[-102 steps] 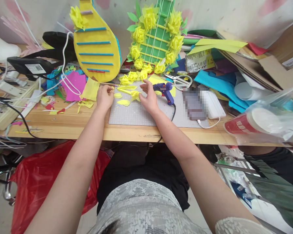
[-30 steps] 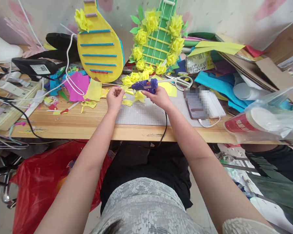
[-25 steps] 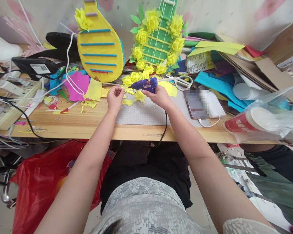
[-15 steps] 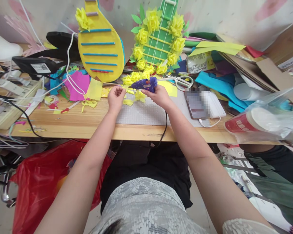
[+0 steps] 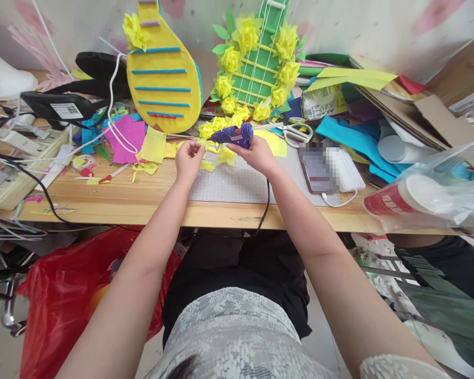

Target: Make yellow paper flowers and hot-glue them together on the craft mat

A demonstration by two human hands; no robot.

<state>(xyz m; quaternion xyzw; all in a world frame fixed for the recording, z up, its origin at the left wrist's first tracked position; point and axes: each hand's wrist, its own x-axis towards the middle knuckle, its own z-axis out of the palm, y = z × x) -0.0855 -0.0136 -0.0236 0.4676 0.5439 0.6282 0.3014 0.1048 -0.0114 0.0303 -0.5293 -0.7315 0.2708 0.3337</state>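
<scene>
My right hand (image 5: 257, 155) is closed round a blue glue gun (image 5: 234, 136), its nozzle pointing left toward my left hand (image 5: 188, 158). The left hand pinches a small yellow paper piece (image 5: 201, 148) just at the nozzle tip. Both hands hover over a grey cutting mat (image 5: 229, 184) strewn with yellow paper petals (image 5: 224, 156). The gun's black cord (image 5: 267, 202) drops over the table's front edge.
A yellow paper instrument (image 5: 163, 79) and a green one ringed with yellow flowers (image 5: 256, 68) lean against the wall. Scissors (image 5: 293, 131), a phone (image 5: 316, 169), a white power bank (image 5: 345, 168), coloured paper scraps, cables and a bagged cup (image 5: 414, 200) crowd the wooden table (image 5: 114, 202).
My right hand picked the glue gun up off the mat and brought its nozzle to the yellow piece in my left hand. Over the last second both hands barely shifted.
</scene>
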